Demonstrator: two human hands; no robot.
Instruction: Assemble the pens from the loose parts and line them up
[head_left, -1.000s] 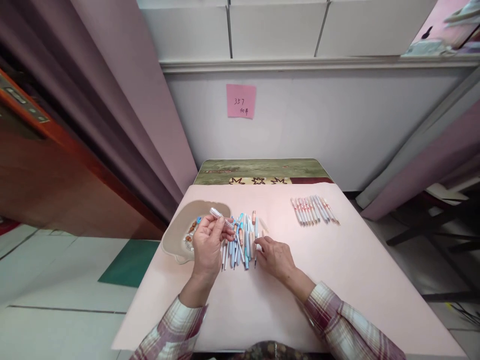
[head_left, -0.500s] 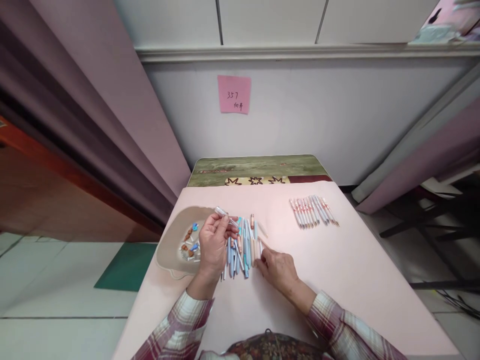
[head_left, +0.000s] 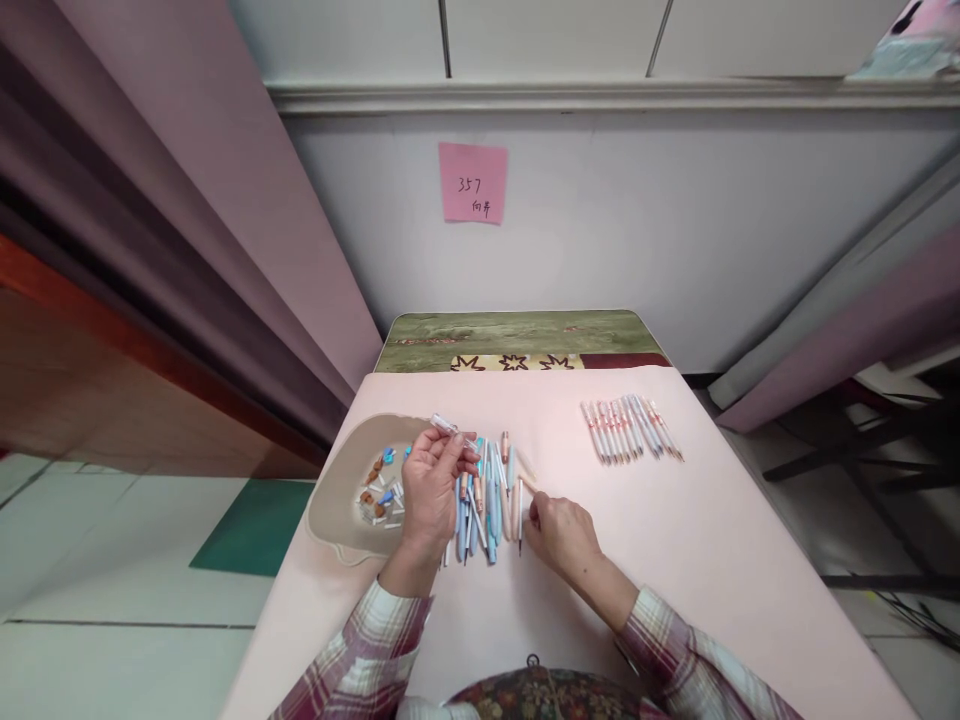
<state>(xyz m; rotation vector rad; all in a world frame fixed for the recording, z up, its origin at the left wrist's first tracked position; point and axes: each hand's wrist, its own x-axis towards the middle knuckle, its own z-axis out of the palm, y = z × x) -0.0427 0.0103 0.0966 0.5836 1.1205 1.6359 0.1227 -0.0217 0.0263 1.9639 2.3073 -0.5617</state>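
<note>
My left hand [head_left: 433, 490] is closed in a pinch on a clear pen barrel [head_left: 444, 424], raised over the left end of a pile of pen parts [head_left: 491, 495]. The pile mixes blue and peach barrels, white refills and printed pieces. At its right edge my right hand [head_left: 562, 535] rests low on the table with fingers curled. A peach pen part [head_left: 528, 484] sticks out at its fingertips; its other end is hidden. Beside these fingers lies a white refill [head_left: 520, 515] with a dark tip.
A beige basin [head_left: 330, 500] holding small brown, blue and white pieces stands left of the pile. Several assembled-looking pens [head_left: 630, 428] lie in a row at the right on the pink tablecloth [head_left: 720, 560]. A wall with a pink note [head_left: 472, 183] rises behind.
My right hand has drawn slightly to the right, away from the pile, baring the white refill's dark tip. My left hand keeps its pinch on the clear barrel. The view has shifted slightly.
</note>
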